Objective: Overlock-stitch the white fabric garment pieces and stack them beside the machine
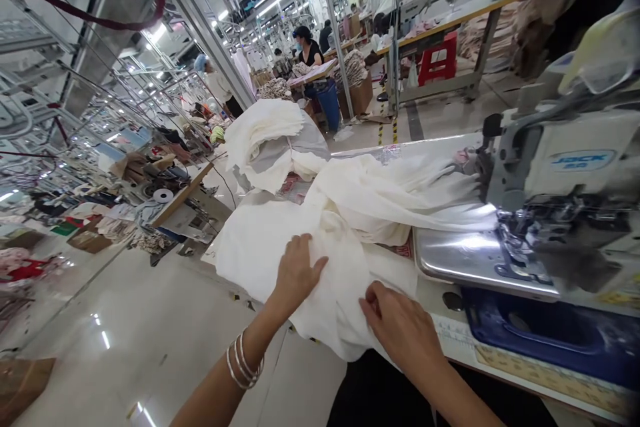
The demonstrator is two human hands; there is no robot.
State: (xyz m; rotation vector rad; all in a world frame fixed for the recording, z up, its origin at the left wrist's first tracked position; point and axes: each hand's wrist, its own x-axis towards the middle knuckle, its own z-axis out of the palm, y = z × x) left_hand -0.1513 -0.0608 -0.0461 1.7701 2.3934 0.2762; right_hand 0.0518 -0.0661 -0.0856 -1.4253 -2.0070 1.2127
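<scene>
Head view: white cloth [255, 233] lies under the left hand [297, 275].

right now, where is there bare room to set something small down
Bare: shiny plate between white fabric and sewing machine head; floor between cardboard box and table. Crowded: around left hand and right hand, amid fabric.

- Left forearm [215, 383]: enters from the near edge, slanting far and to the right.
- Left wrist [270, 315]: almost straight, in line with the forearm.
- Left hand [295, 275]: back upward, fingers extended close together, thumb [319, 268] spread out to the right.
- Right forearm [463, 390]: comes from the near right, angled far and to the left.
- Right hand [404, 323]: nearer than the left, fingers bent, thumb close to the index finger; whether they pinch is unclear.
</scene>
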